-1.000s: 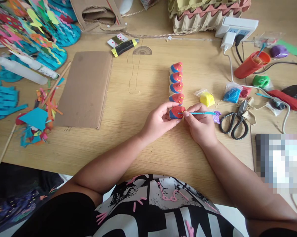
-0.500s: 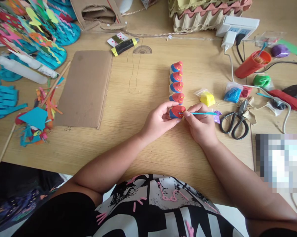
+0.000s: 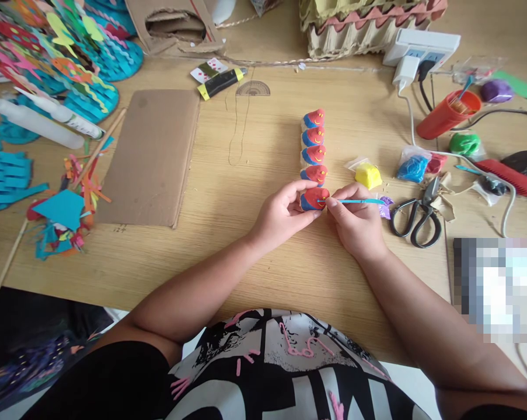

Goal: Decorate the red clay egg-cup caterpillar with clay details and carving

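A row of red and blue clay-covered egg-carton cups (image 3: 313, 137) with yellow smile lines runs away from me across the table. My left hand (image 3: 281, 210) is closed on the nearest cup (image 3: 310, 199), its fingers at the far side and thumb at the near side. In my right hand (image 3: 355, 219) a thin blue clay-modelling tool (image 3: 363, 201) is pinched, lying level with its tip on the red face of that cup. Beside my right hand are a yellow clay lump (image 3: 367, 174) and a small purple packet (image 3: 384, 206).
Black-handled scissors (image 3: 416, 219) lie right of my right hand. Further right are a blue clay bag (image 3: 414, 166), an orange-red cup (image 3: 449, 114) and a power strip (image 3: 425, 46) with cables. A cardboard sheet (image 3: 149, 157) and paper scraps (image 3: 66, 216) lie left; egg trays (image 3: 359, 35) stand behind.
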Demonstrator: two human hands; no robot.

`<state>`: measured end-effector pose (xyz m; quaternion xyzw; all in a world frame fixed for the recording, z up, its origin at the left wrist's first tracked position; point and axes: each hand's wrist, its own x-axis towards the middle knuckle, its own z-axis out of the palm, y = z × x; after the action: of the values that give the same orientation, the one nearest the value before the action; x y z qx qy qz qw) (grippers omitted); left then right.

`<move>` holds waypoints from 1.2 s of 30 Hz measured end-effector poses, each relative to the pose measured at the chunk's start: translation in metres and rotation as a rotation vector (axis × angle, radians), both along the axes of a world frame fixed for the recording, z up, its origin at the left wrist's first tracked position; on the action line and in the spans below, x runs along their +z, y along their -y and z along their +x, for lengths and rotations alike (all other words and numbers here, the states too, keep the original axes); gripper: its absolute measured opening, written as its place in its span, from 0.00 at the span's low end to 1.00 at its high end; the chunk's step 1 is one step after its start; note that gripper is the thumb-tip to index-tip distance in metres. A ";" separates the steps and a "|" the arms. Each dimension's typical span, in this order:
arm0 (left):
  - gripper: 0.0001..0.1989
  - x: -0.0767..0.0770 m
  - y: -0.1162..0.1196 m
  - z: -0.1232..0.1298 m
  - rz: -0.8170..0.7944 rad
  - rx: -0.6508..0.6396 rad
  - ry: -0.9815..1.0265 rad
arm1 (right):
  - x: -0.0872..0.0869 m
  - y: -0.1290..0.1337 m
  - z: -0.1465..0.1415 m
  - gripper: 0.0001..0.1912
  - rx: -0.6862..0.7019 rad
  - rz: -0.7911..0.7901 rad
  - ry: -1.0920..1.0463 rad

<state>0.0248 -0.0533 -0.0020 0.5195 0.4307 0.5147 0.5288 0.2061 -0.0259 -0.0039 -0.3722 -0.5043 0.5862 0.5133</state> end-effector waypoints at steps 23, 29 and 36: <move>0.27 -0.002 0.000 -0.001 -0.004 -0.009 -0.005 | 0.003 0.000 -0.001 0.21 -0.001 -0.023 -0.002; 0.26 -0.001 0.000 0.000 0.004 0.006 -0.015 | 0.002 0.000 -0.001 0.21 -0.002 -0.015 0.015; 0.26 0.000 0.001 0.001 -0.014 0.014 -0.011 | 0.000 0.000 0.000 0.21 0.001 -0.028 0.019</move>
<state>0.0255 -0.0541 -0.0022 0.5157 0.4408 0.5125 0.5264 0.2061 -0.0261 -0.0034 -0.3846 -0.5011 0.5900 0.5029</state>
